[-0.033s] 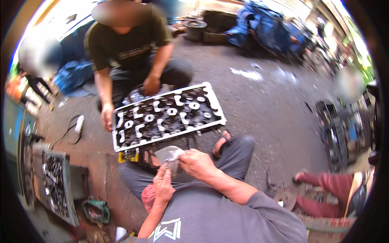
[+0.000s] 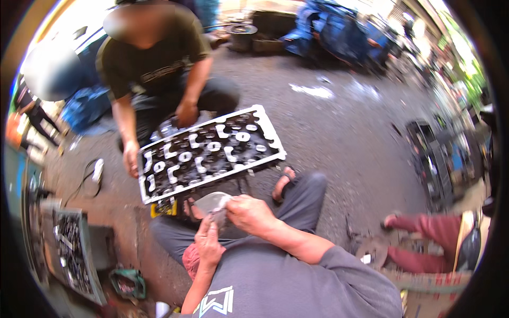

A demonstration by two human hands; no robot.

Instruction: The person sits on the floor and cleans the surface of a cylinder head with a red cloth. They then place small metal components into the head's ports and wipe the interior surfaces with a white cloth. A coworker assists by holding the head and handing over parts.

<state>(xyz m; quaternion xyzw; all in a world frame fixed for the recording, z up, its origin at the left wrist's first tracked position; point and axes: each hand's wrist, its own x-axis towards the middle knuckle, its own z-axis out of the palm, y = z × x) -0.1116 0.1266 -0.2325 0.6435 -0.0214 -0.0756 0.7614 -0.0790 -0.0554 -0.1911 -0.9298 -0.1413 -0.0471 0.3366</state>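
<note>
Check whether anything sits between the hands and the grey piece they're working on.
Nothing visible does. The left hand and right hand both grip the grey piece directly, in front of the cylinder head on the ground.

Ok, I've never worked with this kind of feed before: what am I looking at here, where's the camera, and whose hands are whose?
There is no machine: the one round, bent picture comes from a camera on a person's head, looking down. Their left hand and right hand together hold a small grey metal piece over their lap. On the ground ahead lies a large engine cylinder head, dark with pale patches. A second person crouches opposite, both hands at its far edge. A similar part lies at the lower left.
</note>
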